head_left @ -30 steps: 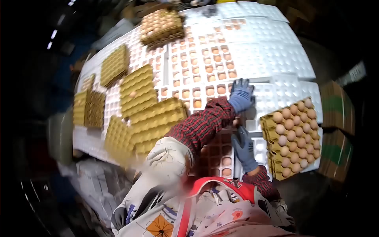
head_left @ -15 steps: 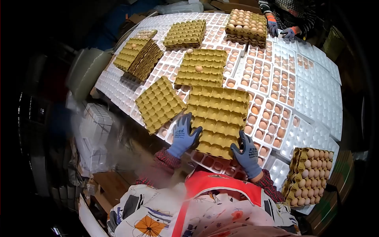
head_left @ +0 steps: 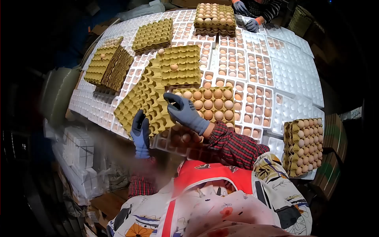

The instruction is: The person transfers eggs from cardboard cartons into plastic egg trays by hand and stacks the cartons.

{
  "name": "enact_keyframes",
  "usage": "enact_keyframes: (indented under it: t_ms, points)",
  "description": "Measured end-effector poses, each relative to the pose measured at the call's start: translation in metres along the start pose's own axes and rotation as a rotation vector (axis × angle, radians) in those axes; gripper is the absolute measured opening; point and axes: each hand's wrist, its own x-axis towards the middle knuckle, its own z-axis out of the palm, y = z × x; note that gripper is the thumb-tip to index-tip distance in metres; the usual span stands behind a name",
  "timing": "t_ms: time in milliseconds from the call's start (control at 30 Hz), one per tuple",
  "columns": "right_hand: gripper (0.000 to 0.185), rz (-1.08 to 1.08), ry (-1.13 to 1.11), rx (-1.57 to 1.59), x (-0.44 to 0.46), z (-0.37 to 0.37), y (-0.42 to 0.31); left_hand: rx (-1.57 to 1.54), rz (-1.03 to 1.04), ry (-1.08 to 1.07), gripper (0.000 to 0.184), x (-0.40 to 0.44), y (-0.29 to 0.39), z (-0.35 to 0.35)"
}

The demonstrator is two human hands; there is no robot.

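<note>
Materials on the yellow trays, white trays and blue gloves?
Yellow trays: probably moulded paper pulp; matte, soft-edged cups.
White trays: smooth, pale, moulded pockets; foam or thin plastic, can't tell which.
Gloves: likely knit fabric, blue at the cuffs, with darker fingers suggesting a rubbery coating.

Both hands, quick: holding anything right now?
Left hand: fingers curved at an empty egg tray; grip can't be told.
Right hand: thumb and fingers parted, same tray; grip unclear.
</note>
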Motion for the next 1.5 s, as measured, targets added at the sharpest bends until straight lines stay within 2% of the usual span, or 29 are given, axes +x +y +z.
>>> enact_keyframes:
  t_ms: [33,100,133,167,233,267,300,333,367,433,533,600,633,700,733,867,900,1000,1100,1167,1233,1267,1300,1333,1433,1500]
  points:
    - [0.041,0.102,0.025,0.150,0.010,-0.003,-0.004,0.084,0.070,-0.131,0.076,0.000,0.001,-0.001]
    - [0.043,0.084,0.093,0.162,0.013,-0.018,-0.001,0.425,0.373,-0.419,0.090,-0.006,-0.007,0.006]
    - [0.043,0.052,0.063,0.190,0.014,-0.025,0.007,0.778,0.655,-0.378,0.085,-0.009,-0.009,0.011]
    - [0.043,0.052,0.038,0.210,0.014,-0.026,0.009,0.778,0.656,-0.387,0.085,-0.005,-0.012,0.015]
    - [0.043,0.067,0.009,0.252,0.008,-0.024,0.003,1.009,0.646,-0.304,0.081,-0.002,-0.025,0.007]
    - [0.043,0.065,0.003,0.276,0.004,-0.023,-0.002,0.914,0.668,-0.341,0.079,0.005,-0.044,0.002]
    - [0.043,0.092,-0.012,0.276,0.001,-0.028,-0.019,0.901,0.683,-0.280,0.073,0.003,-0.027,0.011]
    - [0.046,0.011,-0.014,0.386,0.002,-0.031,-0.009,0.922,0.702,-0.241,0.071,-0.001,-0.007,0.017]
    - [0.048,0.090,0.036,0.330,-0.011,-0.036,-0.038,0.943,0.716,-0.205,0.070,-0.004,0.012,0.019]
    - [0.047,0.062,0.094,0.341,-0.034,-0.054,-0.036,1.092,0.794,-0.143,0.072,0.000,0.034,0.011]
    - [0.046,0.157,0.188,0.242,-0.076,-0.082,-0.028,1.338,0.597,-0.070,0.084,0.018,0.038,0.001]
    - [0.044,0.208,0.243,0.181,-0.103,-0.093,-0.013,1.516,0.409,-0.089,0.092,0.040,-0.007,-0.015]
    - [0.043,0.241,0.265,0.114,-0.116,-0.096,-0.009,1.549,0.255,-0.185,0.082,0.050,-0.028,-0.023]
    - [0.041,0.283,0.313,0.130,-0.139,-0.097,-0.004,1.373,0.305,-0.301,0.075,0.059,-0.120,-0.057]
    - [0.040,0.321,0.356,0.141,-0.146,-0.101,-0.002,1.355,0.462,-0.275,0.070,0.056,-0.136,-0.069]
    - [0.037,0.211,0.523,0.052,-0.169,-0.117,0.012,1.183,0.498,-0.344,0.068,0.052,-0.119,-0.074]
    - [0.036,0.152,0.569,-0.060,-0.174,-0.126,0.021,1.218,0.490,-0.373,0.069,0.052,-0.120,-0.073]
    - [0.033,0.030,0.753,-0.071,-0.181,-0.142,0.045,1.355,0.454,-0.467,0.072,0.053,-0.140,-0.068]
    - [0.033,0.150,0.725,-0.025,-0.185,-0.151,0.061,1.336,0.368,-0.517,0.069,0.053,-0.121,-0.065]
    - [0.042,0.171,0.667,-0.093,-0.188,-0.139,0.066,1.343,0.327,-0.519,0.067,0.034,-0.090,-0.051]
    - [0.055,0.234,0.728,-0.133,-0.184,-0.131,0.084,0.740,0.361,-0.387,0.062,0.009,-0.070,-0.011]
    - [0.064,0.251,0.702,-0.224,-0.178,-0.134,0.099,0.571,0.129,-0.424,0.058,-0.005,-0.070,0.010]
    - [0.073,0.273,0.674,-0.309,-0.171,-0.135,0.109,0.550,0.046,-0.471,0.056,-0.009,-0.067,0.030]
    - [0.080,0.405,0.557,-0.360,-0.162,-0.137,0.093,0.531,0.064,-0.504,0.056,-0.008,-0.073,0.041]
    - [0.089,0.584,0.432,-0.397,-0.144,-0.149,0.060,-0.203,-0.595,-0.541,0.059,0.001,-0.094,0.063]
    - [0.091,0.577,0.411,-0.344,-0.141,-0.155,0.048,-0.093,-0.704,-0.520,0.059,-0.016,-0.010,0.083]
